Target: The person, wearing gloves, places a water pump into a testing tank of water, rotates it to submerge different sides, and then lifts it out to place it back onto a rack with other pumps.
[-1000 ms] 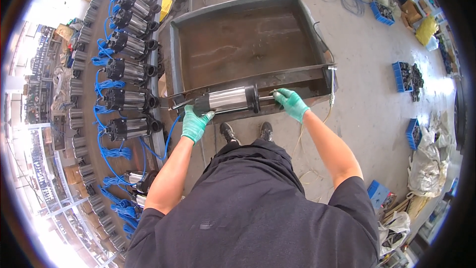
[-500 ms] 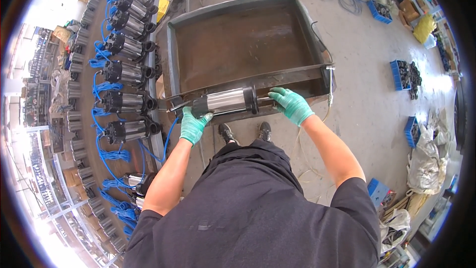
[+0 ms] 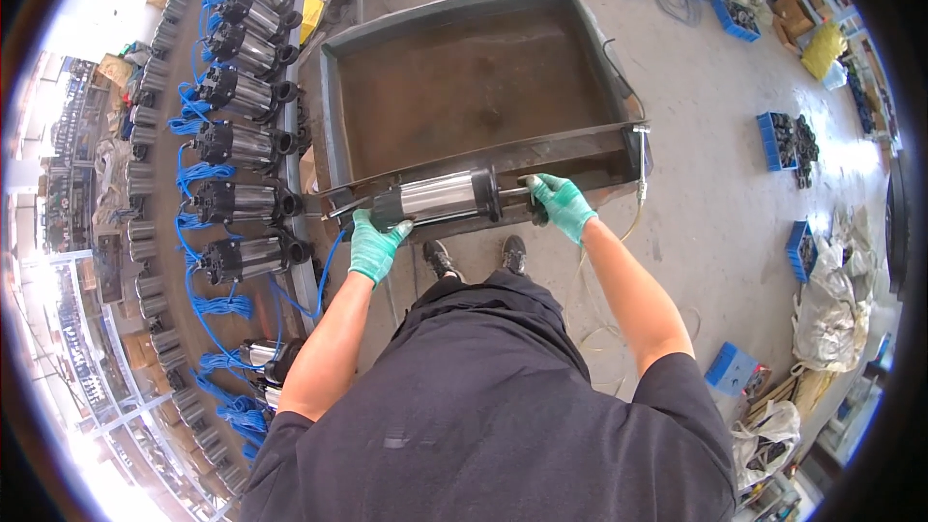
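Note:
A pump motor [image 3: 440, 196] with a silver cylinder and black ends lies crosswise on the near edge of a metal water tank [image 3: 330, 121]. My left hand [image 3: 374, 247], in a green glove, grips the black left end from below, thumb along its near side. Out of the motor's right end sticks a thin metal shaft [image 3: 513, 191]. My gloved right hand [image 3: 561, 205] has its fingers closed round the tip of that shaft; a small dark part shows at the fingertips, too hidden to name. A blue cable [image 3: 333, 259] runs down beside my left wrist.
To the left, a row of similar pumps [image 3: 242, 145] with coiled blue cables stands along a rail. A thin hose [image 3: 641, 191] with a metal fitting hangs at the tank's right corner. Blue crates [image 3: 776, 143] of dark parts sit on the floor at right.
My right hand has closed in on the shaft tip, its fingers now curled where they were stretched out over it. The left hand and the motor have hardly moved.

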The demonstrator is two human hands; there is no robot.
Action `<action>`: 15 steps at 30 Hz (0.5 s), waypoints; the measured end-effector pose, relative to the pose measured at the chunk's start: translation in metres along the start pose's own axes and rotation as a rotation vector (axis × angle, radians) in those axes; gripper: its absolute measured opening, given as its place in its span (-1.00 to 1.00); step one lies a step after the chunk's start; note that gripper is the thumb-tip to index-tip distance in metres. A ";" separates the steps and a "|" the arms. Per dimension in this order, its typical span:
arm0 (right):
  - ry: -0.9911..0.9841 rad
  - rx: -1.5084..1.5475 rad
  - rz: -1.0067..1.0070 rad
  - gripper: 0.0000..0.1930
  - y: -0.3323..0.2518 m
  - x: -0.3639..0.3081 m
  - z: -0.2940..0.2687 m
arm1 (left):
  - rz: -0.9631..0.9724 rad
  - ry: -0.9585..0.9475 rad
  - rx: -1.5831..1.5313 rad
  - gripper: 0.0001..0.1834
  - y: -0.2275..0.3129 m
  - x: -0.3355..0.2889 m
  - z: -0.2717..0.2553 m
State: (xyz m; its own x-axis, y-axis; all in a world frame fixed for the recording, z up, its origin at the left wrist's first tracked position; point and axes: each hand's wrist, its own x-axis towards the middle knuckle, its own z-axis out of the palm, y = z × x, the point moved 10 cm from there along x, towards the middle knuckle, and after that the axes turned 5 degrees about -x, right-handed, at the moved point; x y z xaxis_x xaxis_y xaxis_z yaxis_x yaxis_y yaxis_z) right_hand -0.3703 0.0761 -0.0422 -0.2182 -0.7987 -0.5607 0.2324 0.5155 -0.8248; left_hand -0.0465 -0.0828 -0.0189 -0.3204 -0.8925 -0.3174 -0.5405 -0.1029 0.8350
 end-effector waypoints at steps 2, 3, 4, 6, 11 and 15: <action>0.040 0.002 0.039 -0.64 -0.002 0.001 -0.001 | 0.042 0.058 0.013 -0.34 0.006 -0.001 -0.004; 0.076 0.003 0.074 -0.63 -0.001 0.001 -0.004 | 0.041 0.052 0.012 -0.34 0.007 -0.003 -0.004; 0.090 0.026 0.126 -0.61 0.005 0.003 -0.004 | 0.028 0.052 -0.002 -0.34 0.006 -0.005 -0.003; 0.118 0.052 0.169 -0.61 0.007 0.005 -0.005 | 0.012 0.050 -0.020 -0.35 -0.001 -0.002 -0.002; 0.174 0.053 0.208 -0.62 0.004 -0.001 -0.005 | 0.032 0.051 0.025 -0.35 0.006 -0.002 -0.003; 0.811 -0.724 -0.405 -0.62 -0.032 -0.020 -0.076 | 0.049 0.063 0.029 -0.36 0.005 -0.002 -0.004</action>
State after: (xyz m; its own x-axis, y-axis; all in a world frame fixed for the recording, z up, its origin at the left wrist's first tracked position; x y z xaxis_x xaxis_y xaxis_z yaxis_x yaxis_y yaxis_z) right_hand -0.4454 0.0987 -0.0101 -0.7570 -0.6475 0.0876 -0.5327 0.5340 -0.6566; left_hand -0.0456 -0.0831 -0.0122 -0.2985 -0.9220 -0.2466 -0.5482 -0.0459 0.8351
